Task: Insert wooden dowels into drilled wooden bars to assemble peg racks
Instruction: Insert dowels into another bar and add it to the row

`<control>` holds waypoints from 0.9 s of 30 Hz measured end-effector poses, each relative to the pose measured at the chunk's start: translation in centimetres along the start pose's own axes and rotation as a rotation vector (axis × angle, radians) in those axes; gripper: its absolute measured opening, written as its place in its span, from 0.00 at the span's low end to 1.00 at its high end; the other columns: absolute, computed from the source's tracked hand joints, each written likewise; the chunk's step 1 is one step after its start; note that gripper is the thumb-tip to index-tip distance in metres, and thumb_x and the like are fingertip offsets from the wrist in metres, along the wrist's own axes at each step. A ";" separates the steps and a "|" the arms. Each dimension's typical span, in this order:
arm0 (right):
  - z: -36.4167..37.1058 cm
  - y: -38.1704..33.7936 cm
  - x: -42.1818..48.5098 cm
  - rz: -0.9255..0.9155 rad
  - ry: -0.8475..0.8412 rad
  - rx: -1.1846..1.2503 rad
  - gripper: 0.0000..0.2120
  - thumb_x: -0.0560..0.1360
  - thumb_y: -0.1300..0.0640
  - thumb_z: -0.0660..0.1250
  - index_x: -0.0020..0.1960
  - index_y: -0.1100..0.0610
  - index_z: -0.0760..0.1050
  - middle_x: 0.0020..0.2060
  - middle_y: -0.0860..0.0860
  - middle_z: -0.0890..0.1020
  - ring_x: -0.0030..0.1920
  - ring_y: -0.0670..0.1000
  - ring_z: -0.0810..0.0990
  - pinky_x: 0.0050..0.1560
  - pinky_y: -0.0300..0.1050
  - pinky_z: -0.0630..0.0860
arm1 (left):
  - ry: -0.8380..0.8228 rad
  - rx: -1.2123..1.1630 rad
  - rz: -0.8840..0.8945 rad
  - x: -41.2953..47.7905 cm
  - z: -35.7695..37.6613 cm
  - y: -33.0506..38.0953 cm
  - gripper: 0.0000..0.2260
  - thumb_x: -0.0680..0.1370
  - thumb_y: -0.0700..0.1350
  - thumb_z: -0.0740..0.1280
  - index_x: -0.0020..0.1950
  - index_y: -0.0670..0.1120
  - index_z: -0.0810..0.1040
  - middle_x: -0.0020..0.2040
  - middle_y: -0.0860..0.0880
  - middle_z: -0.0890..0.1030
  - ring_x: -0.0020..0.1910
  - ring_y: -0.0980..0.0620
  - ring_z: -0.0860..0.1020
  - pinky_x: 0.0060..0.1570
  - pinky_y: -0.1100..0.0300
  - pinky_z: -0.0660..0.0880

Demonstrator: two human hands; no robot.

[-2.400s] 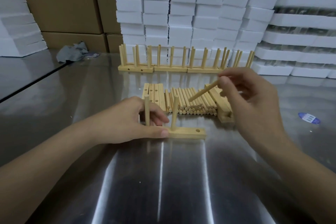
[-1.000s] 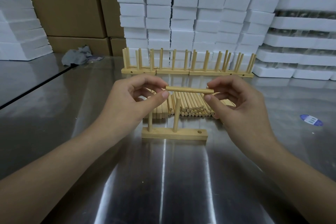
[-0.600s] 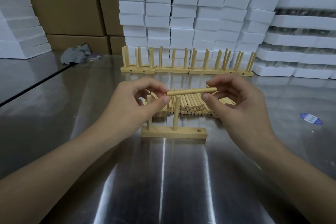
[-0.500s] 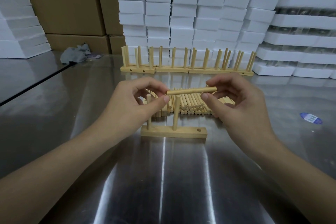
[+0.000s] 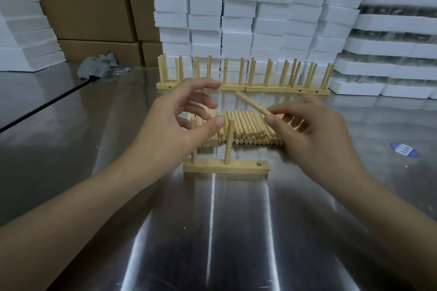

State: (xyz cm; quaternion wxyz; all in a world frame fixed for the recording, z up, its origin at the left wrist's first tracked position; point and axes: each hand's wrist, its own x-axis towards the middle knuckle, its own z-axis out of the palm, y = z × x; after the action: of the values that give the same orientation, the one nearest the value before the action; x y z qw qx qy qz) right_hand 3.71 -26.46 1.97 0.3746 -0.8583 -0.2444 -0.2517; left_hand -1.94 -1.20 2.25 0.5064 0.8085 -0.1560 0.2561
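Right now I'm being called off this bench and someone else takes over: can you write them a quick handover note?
Left hand open, near the bar, holding nothing. Right hand pinches one dowel, tilted, over the loose dowel pile. The bar lies on the steel table with two dowels standing; its right-end hole is empty. Finished racks stand in a row behind. Left to do: seat the held dowel in that hole.

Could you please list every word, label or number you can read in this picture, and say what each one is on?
No text can be read.
On the blue sticker on the table: pale marks, too small and blurred to read.
On the cardboard boxes and foam blocks: no print shows.
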 end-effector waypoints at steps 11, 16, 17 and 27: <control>-1.8 0.8 0.5 0.079 -0.583 0.227 0.02 0.77 0.60 0.76 0.48 0.54 0.86 0.40 0.47 0.89 0.43 0.46 0.88 0.52 0.43 0.84 | -0.069 0.436 0.318 -0.8 0.8 0.2 0.22 0.79 0.47 0.72 0.73 0.54 0.76 0.67 0.58 0.76 0.68 0.55 0.74 0.67 0.49 0.74; -1.7 0.5 0.6 -0.039 -0.569 0.132 0.02 0.77 0.55 0.76 0.48 0.50 0.88 0.42 0.41 0.88 0.46 0.41 0.86 0.50 0.33 0.79 | -0.084 0.554 0.379 -1.3 1.8 0.3 0.21 0.79 0.49 0.69 0.72 0.54 0.77 0.65 0.55 0.77 0.68 0.53 0.73 0.64 0.49 0.71; -1.7 0.5 0.6 -0.042 -0.575 0.141 0.02 0.77 0.55 0.76 0.48 0.51 0.88 0.43 0.42 0.88 0.46 0.42 0.86 0.51 0.34 0.80 | -0.073 0.571 0.381 -1.5 2.1 0.4 0.21 0.79 0.48 0.69 0.72 0.54 0.77 0.65 0.56 0.77 0.68 0.53 0.73 0.64 0.51 0.70; -0.9 0.3 0.3 -0.092 -0.603 0.184 0.04 0.78 0.55 0.75 0.45 0.53 0.86 0.41 0.46 0.88 0.45 0.45 0.86 0.50 0.35 0.78 | -0.132 0.660 0.278 -2.3 2.9 1.3 0.31 0.76 0.42 0.66 0.80 0.56 0.71 0.73 0.57 0.74 0.76 0.54 0.68 0.73 0.53 0.59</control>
State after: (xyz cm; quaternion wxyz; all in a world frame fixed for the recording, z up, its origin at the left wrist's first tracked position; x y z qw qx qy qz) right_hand 3.94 -27.25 2.49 0.3494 -0.8448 -0.4047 0.0207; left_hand -3.72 -4.40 0.91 0.1672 0.9143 -0.2057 0.3063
